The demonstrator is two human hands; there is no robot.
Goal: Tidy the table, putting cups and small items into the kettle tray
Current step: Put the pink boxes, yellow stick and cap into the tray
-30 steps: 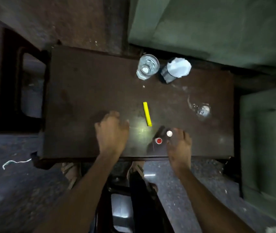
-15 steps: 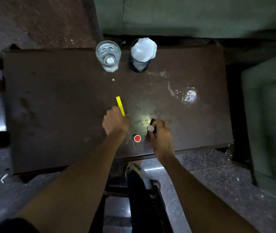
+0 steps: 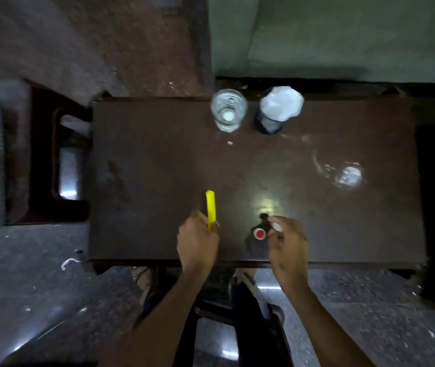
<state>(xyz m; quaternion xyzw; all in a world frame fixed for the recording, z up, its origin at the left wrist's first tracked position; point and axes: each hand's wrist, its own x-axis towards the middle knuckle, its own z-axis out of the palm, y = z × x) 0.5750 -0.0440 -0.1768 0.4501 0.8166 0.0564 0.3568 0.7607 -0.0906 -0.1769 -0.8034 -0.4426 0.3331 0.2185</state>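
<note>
Left hand (image 3: 197,241) grips a flat yellow plastic stick (image 3: 210,209); right hand (image 3: 286,241) pinches a small white-tipped object (image 3: 276,225) beside a red-topped cap (image 3: 259,233) on the dark wooden table (image 3: 158,168).

Two bare forearms reach into view from the near edge, ending in the left hand (image 3: 197,241) and the right hand (image 3: 288,245). No sleeve, watch, ring or band shows on either arm. Below the table's near edge, a dark trouser leg (image 3: 248,321) shows, and light-strapped sandals (image 3: 142,280) on the feet.
</note>
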